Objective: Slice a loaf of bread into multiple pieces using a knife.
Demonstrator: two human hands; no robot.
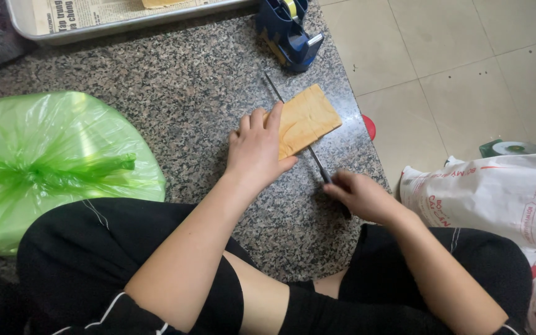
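Observation:
A flat tan rectangular slab (310,118), wrinkled like wrapped paper or dough, lies on the speckled granite surface (187,93). My left hand (257,149) presses flat on its left part, fingers spread over the edge. My right hand (361,195) grips the dark handle of a long thin knife (293,121). The blade runs diagonally up and left across the slab, under my left fingertips.
A blue tape dispenser (290,31) stands just beyond the slab. A metal tray (82,28) lined with newspaper sits at the top left. A tied green plastic bag (51,161) bulges at the left. White printed sacks (497,198) lie on the tiled floor at the right.

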